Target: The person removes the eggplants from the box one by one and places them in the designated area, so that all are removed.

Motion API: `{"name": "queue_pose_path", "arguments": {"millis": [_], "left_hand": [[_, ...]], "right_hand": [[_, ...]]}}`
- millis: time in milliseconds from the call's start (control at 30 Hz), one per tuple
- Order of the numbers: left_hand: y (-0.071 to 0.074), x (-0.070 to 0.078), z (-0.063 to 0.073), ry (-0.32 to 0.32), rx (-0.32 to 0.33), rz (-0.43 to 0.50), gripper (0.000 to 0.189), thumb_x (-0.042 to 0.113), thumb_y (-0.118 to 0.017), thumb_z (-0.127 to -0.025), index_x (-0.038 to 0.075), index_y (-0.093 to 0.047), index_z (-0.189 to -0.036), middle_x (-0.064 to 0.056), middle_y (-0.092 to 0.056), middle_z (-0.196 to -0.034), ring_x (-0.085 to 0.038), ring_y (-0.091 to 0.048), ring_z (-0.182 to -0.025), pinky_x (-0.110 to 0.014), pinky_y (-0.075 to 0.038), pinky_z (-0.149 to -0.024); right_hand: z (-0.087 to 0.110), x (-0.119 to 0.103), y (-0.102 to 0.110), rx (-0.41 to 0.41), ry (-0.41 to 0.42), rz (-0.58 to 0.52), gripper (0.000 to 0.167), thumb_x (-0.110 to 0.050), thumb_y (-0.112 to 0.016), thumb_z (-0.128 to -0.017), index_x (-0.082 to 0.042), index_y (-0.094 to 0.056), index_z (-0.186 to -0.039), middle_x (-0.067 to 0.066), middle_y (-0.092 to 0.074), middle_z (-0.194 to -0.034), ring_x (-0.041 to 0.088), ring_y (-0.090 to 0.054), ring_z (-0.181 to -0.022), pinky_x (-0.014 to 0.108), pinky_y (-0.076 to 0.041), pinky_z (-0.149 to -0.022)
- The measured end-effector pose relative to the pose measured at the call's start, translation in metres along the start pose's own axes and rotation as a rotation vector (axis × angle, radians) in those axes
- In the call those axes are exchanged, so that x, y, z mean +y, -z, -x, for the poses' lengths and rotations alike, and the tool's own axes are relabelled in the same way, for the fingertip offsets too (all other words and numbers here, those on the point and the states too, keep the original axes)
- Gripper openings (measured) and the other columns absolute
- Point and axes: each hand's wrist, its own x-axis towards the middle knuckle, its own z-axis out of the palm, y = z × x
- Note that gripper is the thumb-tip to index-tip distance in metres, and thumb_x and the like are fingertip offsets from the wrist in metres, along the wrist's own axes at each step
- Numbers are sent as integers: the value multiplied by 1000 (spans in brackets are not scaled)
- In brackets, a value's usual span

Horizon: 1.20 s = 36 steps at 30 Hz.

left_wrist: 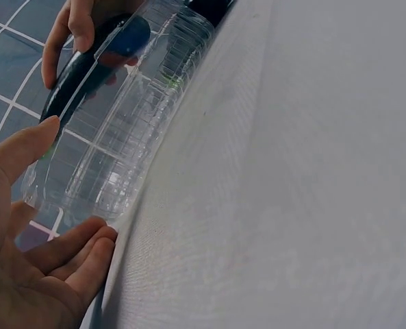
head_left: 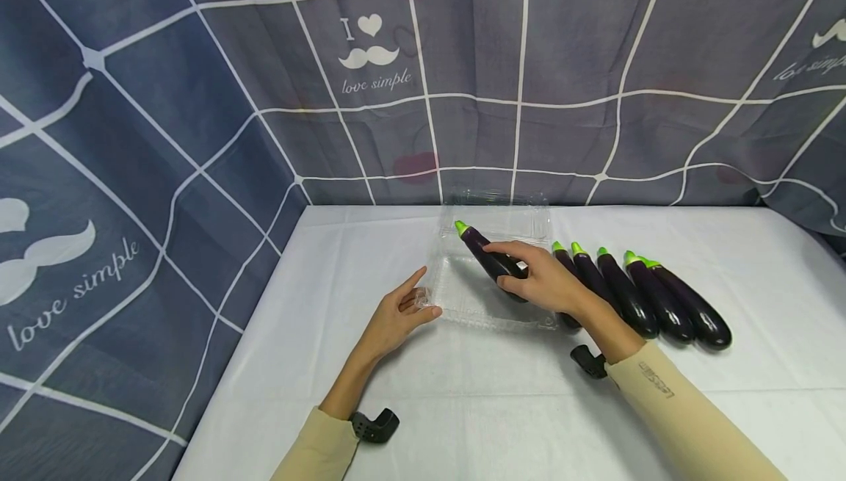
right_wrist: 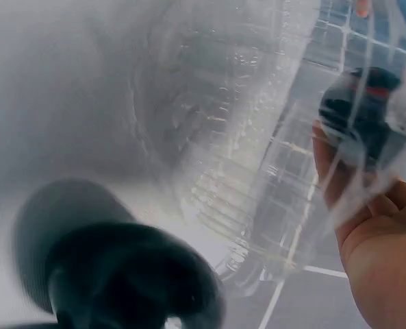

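Note:
My right hand (head_left: 545, 279) holds a dark purple eggplant (head_left: 485, 248) by its thicker end, with the thumb on the near side. The eggplant is tilted over a clear plastic clamshell box (head_left: 472, 308), green stem pointing to the far left. In the right wrist view, this eggplant (right_wrist: 363, 113) shows partly through the plastic. My left hand (head_left: 393, 319) grips the box's left end. Its thumb (left_wrist: 28, 147) lies at the upper rim in the left wrist view, and its fingertips (left_wrist: 96, 236) are low against the end. Whether the eggplant touches the box bottom I cannot tell.
Several eggplants (head_left: 624, 294) lie side by side right of the box, green stems away from me. The box's lid (head_left: 499, 220) stands open at the back. White cloth (head_left: 489, 422) covers the table. Grey checked fabric (head_left: 476, 48) hangs behind and at the left.

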Motion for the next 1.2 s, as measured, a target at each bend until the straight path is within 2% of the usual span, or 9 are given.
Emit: {"name": "queue_pose_path", "arguments": {"millis": [367,567,633,833,1000,1200], "left_hand": [[0,-1,0,-13,-2,-7,82,30,-78,-87,17,-35,-155,-17,-39,-151,-30,-44,-134,-44,-36,-110],[0,-2,-1,-13,0,-13,82,31,-78,-87,17,-35,-155,-17,-39,-151,-29,-44,-134,-44,-36,-110],[0,-2,-1,-13,1,-15,82,31,-78,-87,17,-35,-155,-17,-40,-151,-29,-44,-134,-44,-36,-110],[0,-3,0,-11,-2,-10,81,30,-78,-87,18,-35,-155,-15,-40,-152,-28,-44,-134,-45,-35,-111],[0,-3,0,-5,1,-10,81,31,-78,-87,18,-36,-155,-15,-38,-153,-28,-43,-135,-44,-35,-111],[0,-3,0,-2,2,-7,81,31,-78,-87,19,-36,-155,-14,-37,-154,-28,-42,-136,-44,-35,-111]], "right_hand": [[24,-7,21,33,-46,52,53,-12,-68,-91,-19,-55,-141,5,-51,-144,32,-53,-120,43,-47,-83],[43,0,38,56,-77,55,50,-13,-67,-94,-17,-54,-142,9,-51,-143,35,-51,-123,48,-45,-87],[49,3,43,61,-87,57,50,-15,-67,-95,-17,-54,-143,9,-50,-144,35,-48,-128,44,-45,-89],[68,12,55,107,-76,72,47,-17,-69,-94,-16,-56,-139,7,-53,-139,28,-50,-121,19,-44,-83],[80,15,59,141,-38,102,43,-11,-70,-92,-15,-59,-134,2,-57,-129,12,-50,-113,17,-42,-80],[94,16,67,143,-114,109,47,-16,-70,-94,-17,-56,-138,5,-54,-132,15,-48,-115,14,-43,-81]]}}
